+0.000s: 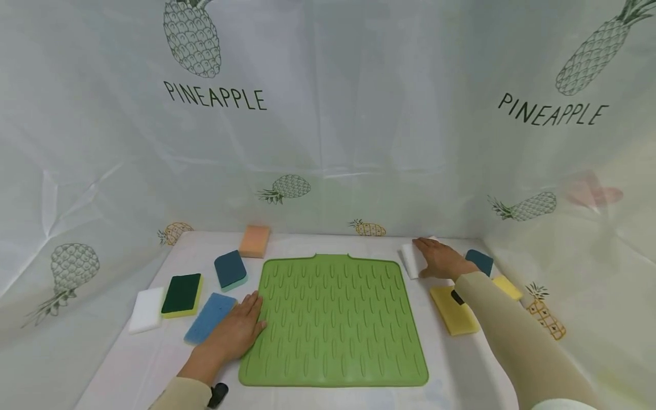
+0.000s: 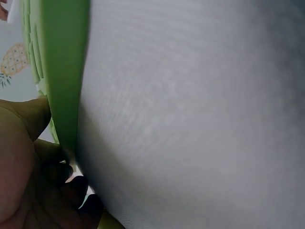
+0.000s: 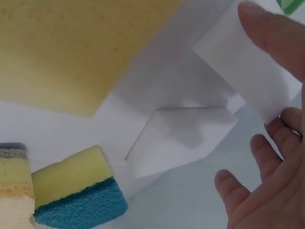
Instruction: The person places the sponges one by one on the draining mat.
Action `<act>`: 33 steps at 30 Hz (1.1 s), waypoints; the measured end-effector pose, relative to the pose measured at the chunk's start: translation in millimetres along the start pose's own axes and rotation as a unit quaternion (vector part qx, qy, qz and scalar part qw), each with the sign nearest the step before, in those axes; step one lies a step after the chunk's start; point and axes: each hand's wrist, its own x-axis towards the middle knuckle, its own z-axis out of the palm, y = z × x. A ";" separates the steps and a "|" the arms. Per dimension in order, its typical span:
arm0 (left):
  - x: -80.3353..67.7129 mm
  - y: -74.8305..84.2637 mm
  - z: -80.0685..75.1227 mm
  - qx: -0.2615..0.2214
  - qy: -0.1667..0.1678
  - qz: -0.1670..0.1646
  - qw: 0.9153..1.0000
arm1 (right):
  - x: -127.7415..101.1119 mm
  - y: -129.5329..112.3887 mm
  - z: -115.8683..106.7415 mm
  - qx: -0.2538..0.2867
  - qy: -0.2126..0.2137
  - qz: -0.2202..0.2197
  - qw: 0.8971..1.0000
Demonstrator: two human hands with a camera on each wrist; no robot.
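Observation:
My left hand (image 1: 241, 323) rests palm down with straight fingers at the left edge of the green ridged mat (image 1: 333, 324). In the left wrist view, its thumb and fingers touch the mat's rim (image 2: 66, 86). At the back right, my right hand (image 1: 441, 259) spans a white sponge (image 1: 410, 259), thumb at the near end and fingers at the far end. The right wrist view shows this white sponge (image 3: 243, 67) between thumb and curled index finger, the other fingers spread. Beside it lies a second white sponge (image 3: 181, 138).
Left of the mat lie a blue sponge (image 1: 210, 318), a dark green and yellow one (image 1: 181, 295), a white one (image 1: 147, 309), a dark blue one (image 1: 230, 269) and an orange one (image 1: 254, 241). Under my right arm are yellow (image 1: 453, 313) and dark blue (image 1: 479, 261) sponges. A pineapple-print curtain (image 1: 328, 142) hangs behind.

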 end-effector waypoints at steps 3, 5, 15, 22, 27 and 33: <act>0.0 -0.5 1.1 -0.002 0.002 0.003 1.000 | 0.8 1.8 2.2 0.001 -0.013 0.014 1.000; -1.3 -1.4 1.9 0.000 0.003 0.003 1.000 | 1.7 2.3 5.2 -0.002 -0.017 0.020 1.000; 0.6 -6.6 3.8 0.013 0.003 0.006 1.000 | 1.6 -3.6 -0.9 -0.043 0.033 0.049 0.997; 2.2 -7.0 3.4 0.011 0.008 0.011 1.000 | 7.9 -26.9 -11.8 -0.039 0.101 0.026 0.994; 2.9 -6.4 1.6 0.009 0.006 0.010 1.000 | 20.6 -62.1 -11.7 -0.015 0.125 0.003 0.992; 2.7 -4.4 -0.7 0.009 -0.001 0.007 1.000 | 43.2 -118.8 -5.5 -0.016 0.172 -0.060 0.983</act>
